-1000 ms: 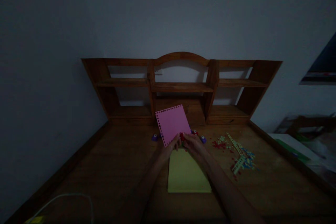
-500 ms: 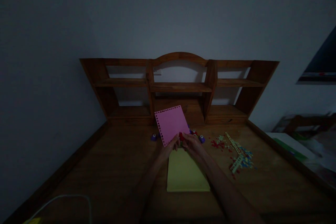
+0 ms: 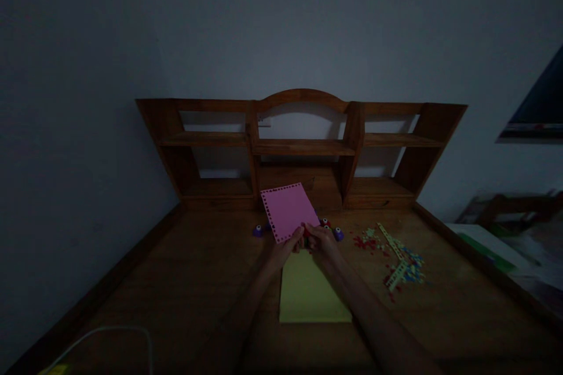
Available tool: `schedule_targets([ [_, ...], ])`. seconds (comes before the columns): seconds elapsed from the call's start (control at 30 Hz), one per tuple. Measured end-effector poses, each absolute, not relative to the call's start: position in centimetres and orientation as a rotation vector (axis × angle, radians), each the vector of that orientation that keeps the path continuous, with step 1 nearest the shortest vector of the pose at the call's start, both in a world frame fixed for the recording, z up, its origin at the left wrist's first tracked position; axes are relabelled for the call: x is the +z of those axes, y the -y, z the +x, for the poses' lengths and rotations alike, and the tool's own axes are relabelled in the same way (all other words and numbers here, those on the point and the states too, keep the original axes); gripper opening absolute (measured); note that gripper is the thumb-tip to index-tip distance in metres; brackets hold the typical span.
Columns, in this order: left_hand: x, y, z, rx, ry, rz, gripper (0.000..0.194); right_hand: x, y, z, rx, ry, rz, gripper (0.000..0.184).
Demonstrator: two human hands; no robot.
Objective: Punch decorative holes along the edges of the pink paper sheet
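A pink sheet of paper (image 3: pixel 290 211) is held up, tilted, above the desk. Small punched holes run along its far and left edges. My left hand (image 3: pixel 291 242) is closed, pinching the sheet near its lower corner. Close beside it, my right hand (image 3: pixel 320 238) is closed around a small red craft punch (image 3: pixel 307 231) at the sheet's near edge; fingers hide most of the punch. Beneath both hands lies a yellow pad of paper (image 3: pixel 314 296). Behind them stand a purple punch (image 3: pixel 257 231), a red punch (image 3: pixel 325 222) and another purple punch (image 3: pixel 338 233), partly screened by the sheet.
Red, pale and blue small pieces (image 3: pixel 412 266) are scattered on the desk's right side around pale perforated strips (image 3: pixel 397 274). A wooden shelf unit (image 3: pixel 303 146) lines the back. A white cable (image 3: pixel 118 328) curves at the front left.
The pink sheet has tipped flatter and its far edge has come down slightly. Both hands keep nearly the same place at the punch.
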State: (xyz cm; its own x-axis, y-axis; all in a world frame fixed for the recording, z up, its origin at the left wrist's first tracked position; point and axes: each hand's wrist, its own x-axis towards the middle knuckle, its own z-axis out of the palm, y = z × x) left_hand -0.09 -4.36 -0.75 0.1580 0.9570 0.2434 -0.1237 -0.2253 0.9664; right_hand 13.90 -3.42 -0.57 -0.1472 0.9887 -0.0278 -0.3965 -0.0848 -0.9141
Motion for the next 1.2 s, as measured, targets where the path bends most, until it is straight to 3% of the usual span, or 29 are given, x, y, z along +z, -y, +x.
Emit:
schedule_targets([
  [0.67,-0.8,4.5,-0.2,1.396,-0.978,1.298,0.044,0.3,3.9,13.9,1.485,1.012,-0.877,0.05],
  [1.2,-1.3,3.8,-0.3,1.425,-1.007,1.259,0.046,1.3,3.4,15.5,1.541,1.034,-0.804,0.031],
])
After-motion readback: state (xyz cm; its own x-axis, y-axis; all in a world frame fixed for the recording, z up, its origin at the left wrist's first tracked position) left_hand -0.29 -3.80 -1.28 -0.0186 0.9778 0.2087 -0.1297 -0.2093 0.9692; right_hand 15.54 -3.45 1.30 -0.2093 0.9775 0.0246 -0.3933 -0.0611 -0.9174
